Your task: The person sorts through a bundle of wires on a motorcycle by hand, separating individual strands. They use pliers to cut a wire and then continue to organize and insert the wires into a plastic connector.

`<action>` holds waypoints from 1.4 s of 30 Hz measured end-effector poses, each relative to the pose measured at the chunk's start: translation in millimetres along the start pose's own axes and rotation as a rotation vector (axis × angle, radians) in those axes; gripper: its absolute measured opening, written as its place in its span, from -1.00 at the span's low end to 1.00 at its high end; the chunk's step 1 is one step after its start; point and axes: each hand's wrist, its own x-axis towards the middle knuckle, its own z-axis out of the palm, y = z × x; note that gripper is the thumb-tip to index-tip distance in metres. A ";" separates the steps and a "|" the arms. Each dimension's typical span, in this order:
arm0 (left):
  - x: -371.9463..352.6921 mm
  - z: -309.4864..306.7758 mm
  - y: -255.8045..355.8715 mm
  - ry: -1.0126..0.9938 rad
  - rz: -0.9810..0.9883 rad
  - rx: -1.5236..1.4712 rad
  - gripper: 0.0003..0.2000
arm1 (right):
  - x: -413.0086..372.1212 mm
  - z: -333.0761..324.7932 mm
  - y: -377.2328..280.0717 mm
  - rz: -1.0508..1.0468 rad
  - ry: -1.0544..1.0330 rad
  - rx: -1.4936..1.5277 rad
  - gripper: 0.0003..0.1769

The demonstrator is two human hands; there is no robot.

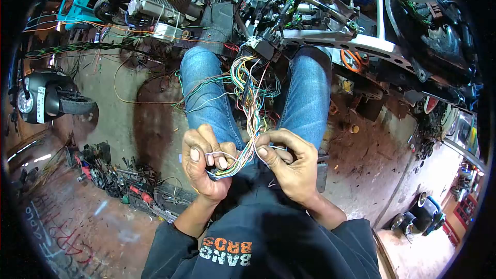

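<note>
A thick bundle of thin coloured wires (252, 115) runs from a dark connector block (264, 47) at the vehicle frame down between my knees. My left hand (206, 161) is closed, with a pale wire pinched at its fingers and the lower end of the bundle curving against its palm. On the other side my right hand (290, 163) pinches at the bundle, thumb and forefinger pressed together on wires. Several loose teal wires trail over my left thigh. Exactly which strand sits in the right fingertips is too small to make out.
A metal vehicle frame (356, 41) with engine parts and cables spans the far side. Several hand tools (129, 186) lie on the floor at lower left. A motorcycle (49, 98) stands at far left. Orange cable (351, 61) hangs at the frame's right.
</note>
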 end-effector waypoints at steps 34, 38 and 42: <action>18.0 -0.1 44.0 0.544 -1.022 -1.087 -0.75 | 67.7 -16.8 -32.3 -0.430 -0.237 -0.564 -0.84; 17.9 1.7 47.0 0.529 -1.027 -1.157 -0.73 | 65.7 -17.0 -41.0 -0.178 -0.313 -0.437 -0.84; 19.6 1.3 49.0 0.511 -1.057 -1.244 -0.70 | 62.7 -19.8 -38.1 -0.199 -0.320 -0.443 -0.82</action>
